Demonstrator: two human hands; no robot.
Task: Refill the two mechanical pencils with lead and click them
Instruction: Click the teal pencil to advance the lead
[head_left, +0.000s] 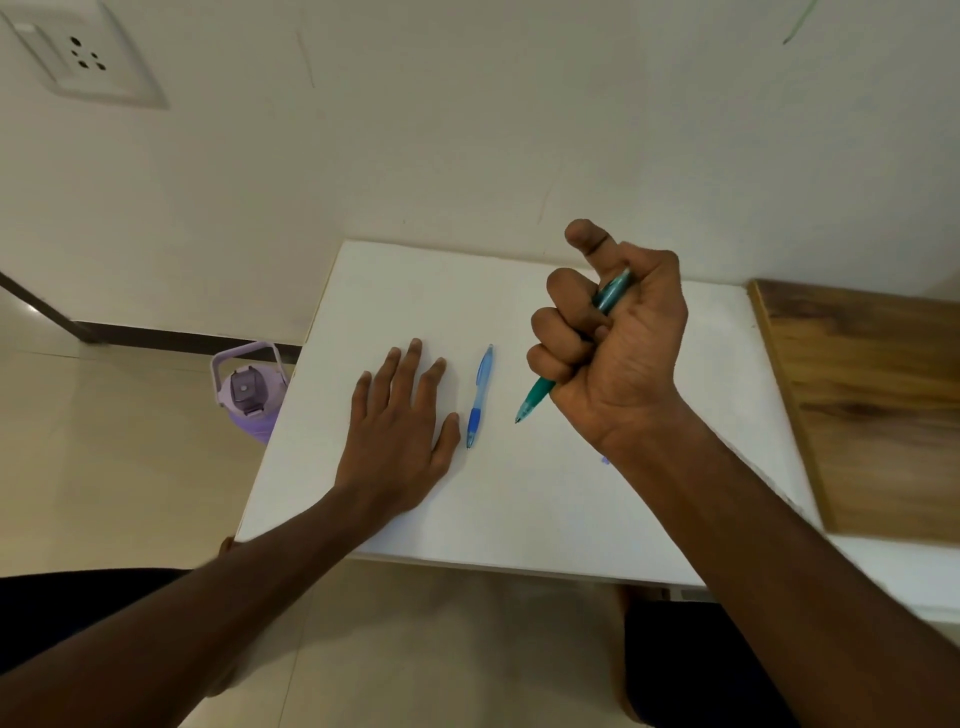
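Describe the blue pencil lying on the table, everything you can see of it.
The blue pencil is a slim mechanical pencil with a pale, see-through blue plastic barrel, a darker blue grip near the tip and a clip along its upper part. It lies flat on the white table, tip toward the person, top end toward the wall. Nothing holds it: the left hand rests flat just beside it, thumb close but apparently apart.

On the table (519, 493), the left hand (400, 431) lies flat. A pencil (479, 397) lies just at its three o'clock. The right hand (613, 343), farther toward three o'clock, holds a second pencil (535, 397), tip toward seven o'clock.
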